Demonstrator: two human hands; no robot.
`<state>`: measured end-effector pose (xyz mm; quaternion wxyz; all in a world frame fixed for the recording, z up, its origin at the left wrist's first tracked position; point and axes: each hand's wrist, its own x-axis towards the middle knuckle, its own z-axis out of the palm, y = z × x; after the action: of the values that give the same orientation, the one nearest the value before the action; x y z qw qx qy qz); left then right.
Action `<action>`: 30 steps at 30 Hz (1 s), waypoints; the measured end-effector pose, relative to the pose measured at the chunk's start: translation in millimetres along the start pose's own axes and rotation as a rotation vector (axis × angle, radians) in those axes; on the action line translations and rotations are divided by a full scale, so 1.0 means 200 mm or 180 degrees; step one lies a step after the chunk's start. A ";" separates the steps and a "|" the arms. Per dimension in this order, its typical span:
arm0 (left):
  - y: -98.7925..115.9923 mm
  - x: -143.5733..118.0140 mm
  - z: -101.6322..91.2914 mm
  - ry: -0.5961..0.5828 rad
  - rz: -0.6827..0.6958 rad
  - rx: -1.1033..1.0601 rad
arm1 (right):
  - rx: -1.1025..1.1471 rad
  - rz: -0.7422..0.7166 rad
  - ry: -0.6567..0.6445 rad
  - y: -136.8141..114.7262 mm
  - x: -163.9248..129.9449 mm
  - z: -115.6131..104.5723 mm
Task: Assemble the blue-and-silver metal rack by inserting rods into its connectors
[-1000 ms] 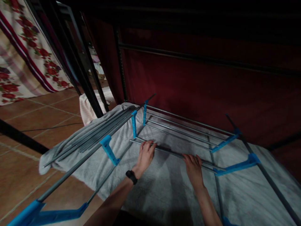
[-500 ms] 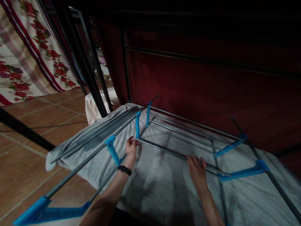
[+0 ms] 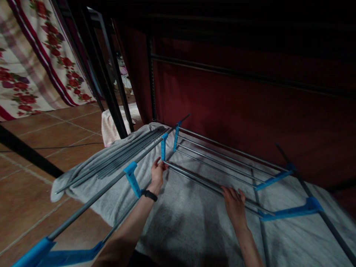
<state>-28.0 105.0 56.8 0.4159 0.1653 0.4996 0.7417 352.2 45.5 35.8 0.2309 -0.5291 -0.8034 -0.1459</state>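
Observation:
A rack of grey metal rods and blue plastic connectors lies on a grey towel. My left hand, with a black watch on the wrist, grips the left end of a grey rod where it meets an upright blue connector. My right hand is closed over the same rod further right, near a blue crossbar. Several parallel rods run behind it to another blue connector.
A bundle of loose grey rods rests on the towel at the left. Terracotta floor tiles lie beyond. A dark red fabric wall stands behind, black frame legs and a floral cloth at the left.
My left hand slid left along the rod, from its middle to its end at the blue connector. The right hand stayed on the rod. The view shifted slightly.

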 end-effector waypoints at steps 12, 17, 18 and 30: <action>0.01 0.04 0.06 -0.0281 -0.0049 0.0012 | -0.0029 -0.0016 -0.0085 0.01 0.01 -0.01; 0.01 0.05 0.06 -0.0283 -0.0077 -0.0056 | 0.0032 -0.0142 -0.0031 -0.04 0.02 0.00; 0.00 0.05 0.06 -0.0277 -0.0089 -0.0073 | 0.0044 -0.0179 -0.0028 -0.06 0.03 0.01; 0.03 0.03 0.07 -0.0277 -0.0154 -0.0230 | 0.0049 -0.0045 -0.0333 -0.24 0.15 0.05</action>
<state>-24.8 116.3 67.1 0.4608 0.1701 0.4577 0.7411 296.9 53.8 43.5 0.1916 -0.5285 -0.8192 -0.1134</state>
